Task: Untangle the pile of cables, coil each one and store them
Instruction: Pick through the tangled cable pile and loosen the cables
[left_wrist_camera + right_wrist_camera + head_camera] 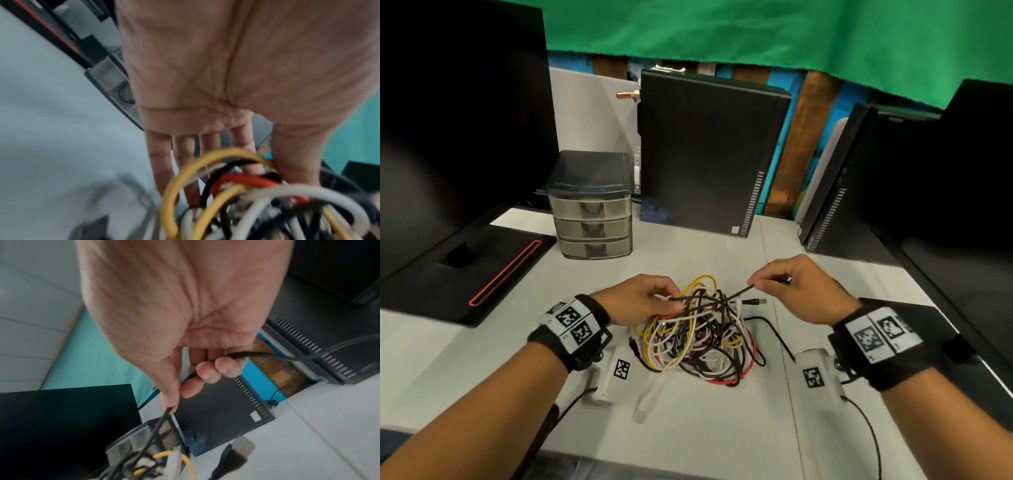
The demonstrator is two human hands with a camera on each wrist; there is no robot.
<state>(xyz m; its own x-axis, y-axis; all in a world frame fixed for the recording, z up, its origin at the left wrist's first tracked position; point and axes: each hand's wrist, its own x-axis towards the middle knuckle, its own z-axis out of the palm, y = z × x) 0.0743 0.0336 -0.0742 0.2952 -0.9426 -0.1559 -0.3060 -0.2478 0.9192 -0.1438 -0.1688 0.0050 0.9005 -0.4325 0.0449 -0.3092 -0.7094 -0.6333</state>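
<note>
Closest to the person, a white plug (641,415) lay flat on the white table (482,359), at the end of a white cable that ran back into the pile.

Just past it sat the pile of cables (698,339), in the middle of the table between the two hands. Yellow, white, red and black cables were all looped over and under each other. None of them looked coiled up. None of them looked put away. So the job seemed to be only at its start.

The left hand (640,301) was on the left side of the pile. Its thumb and fingers seemed to pinch some strands at the top of the heap. In the left wrist view the other fingers (158,162) lay fairly straight behind the loops, and the picture was too blurry to tell just which cable was held.

The right hand (794,291) was on the right side, lifted a little above the table. Its fingers were curled round a black cable (736,294), with the thumb pressed on it. This cable ran tight from the hand down into the top of the pile. It looked like the first one being pulled free, but it was still caught in the knot.

Farther back, on the left, stood a small set of drawers (592,212). All three drawers were closed. This may be where the cables go, but I cannot be sure.

Behind that stood a black computer box (705,154).

What was left was nearly everything: free each cable, roll each one up, and store them.
</note>
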